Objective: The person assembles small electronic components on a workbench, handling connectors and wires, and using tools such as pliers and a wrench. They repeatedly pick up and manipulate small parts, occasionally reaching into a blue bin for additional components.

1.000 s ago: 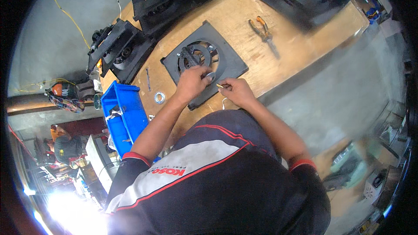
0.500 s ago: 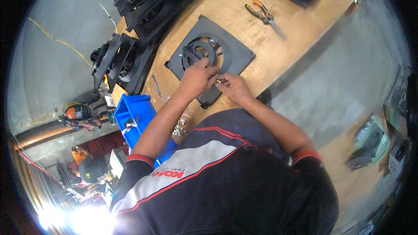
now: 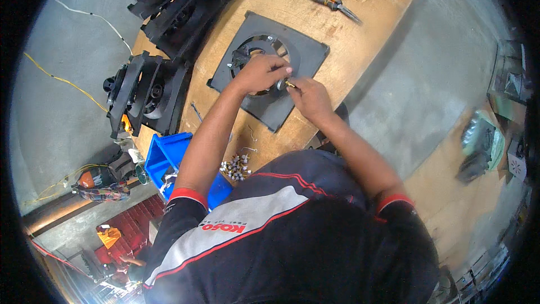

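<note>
A square black plastic frame [image 3: 308, 50] with a round ringed opening lies flat on the wooden table. Over its opening, my left hand [image 3: 260, 74] is closed with fingers bent; what they grip, if anything, is hidden. The fingers of my right hand [image 3: 313, 100] pinch a small brass-coloured fitting [image 3: 290, 83] above the frame's near right part. Right beside the fitting, close to my left fingertips, shows a small round silvery part [image 3: 280, 85], partly covered.
Pliers with orange-black handles [image 3: 332, 3] lie beyond the frame. Stacked black frames [image 3: 185, 19] fill the table's left side. A wrench [image 3: 196, 111], a blue bin [image 3: 163, 152] and a pile of small white-and-brass parts [image 3: 236, 167] are at the near left. The table's right edge [image 3: 388, 50] slopes past my right arm.
My view has shifted a little. My hands have moved up over the frame, and the brass-coloured fitting in my right hand now shows more clearly, beside the silvery part.
</note>
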The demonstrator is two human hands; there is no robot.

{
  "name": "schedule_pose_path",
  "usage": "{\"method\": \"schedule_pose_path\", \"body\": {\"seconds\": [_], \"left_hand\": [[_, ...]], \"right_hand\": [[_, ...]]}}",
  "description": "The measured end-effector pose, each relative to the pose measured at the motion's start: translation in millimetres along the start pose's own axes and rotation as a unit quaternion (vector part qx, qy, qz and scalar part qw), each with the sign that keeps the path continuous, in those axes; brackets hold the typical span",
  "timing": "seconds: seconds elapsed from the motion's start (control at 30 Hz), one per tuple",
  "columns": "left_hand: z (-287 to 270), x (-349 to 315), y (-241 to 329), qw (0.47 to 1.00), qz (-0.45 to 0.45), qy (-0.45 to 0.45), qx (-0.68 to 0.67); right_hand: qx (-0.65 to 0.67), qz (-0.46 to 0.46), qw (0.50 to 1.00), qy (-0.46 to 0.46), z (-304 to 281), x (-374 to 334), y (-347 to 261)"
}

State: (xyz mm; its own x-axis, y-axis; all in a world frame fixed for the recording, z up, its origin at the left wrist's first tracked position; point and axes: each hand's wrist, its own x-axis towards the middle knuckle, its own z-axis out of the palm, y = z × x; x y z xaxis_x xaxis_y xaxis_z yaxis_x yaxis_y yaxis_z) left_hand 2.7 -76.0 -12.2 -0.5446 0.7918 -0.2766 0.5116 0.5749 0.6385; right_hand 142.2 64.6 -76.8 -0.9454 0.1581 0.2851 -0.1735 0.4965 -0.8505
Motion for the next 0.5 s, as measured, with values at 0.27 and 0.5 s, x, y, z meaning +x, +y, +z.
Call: {"method": "schedule_pose_path", "body": {"seconds": [0.27,0.5], "left_hand": [[10,-4,-6,0.999,0.014,0.036,0.013],[10,1,-11,0.999,0.022,0.033,0.003]], "right_hand": [[-0.051,-0.009,0.998,0.034,8,-8,-5],[0.197,0.29,0.936,0.011,31,-4,10]]}}
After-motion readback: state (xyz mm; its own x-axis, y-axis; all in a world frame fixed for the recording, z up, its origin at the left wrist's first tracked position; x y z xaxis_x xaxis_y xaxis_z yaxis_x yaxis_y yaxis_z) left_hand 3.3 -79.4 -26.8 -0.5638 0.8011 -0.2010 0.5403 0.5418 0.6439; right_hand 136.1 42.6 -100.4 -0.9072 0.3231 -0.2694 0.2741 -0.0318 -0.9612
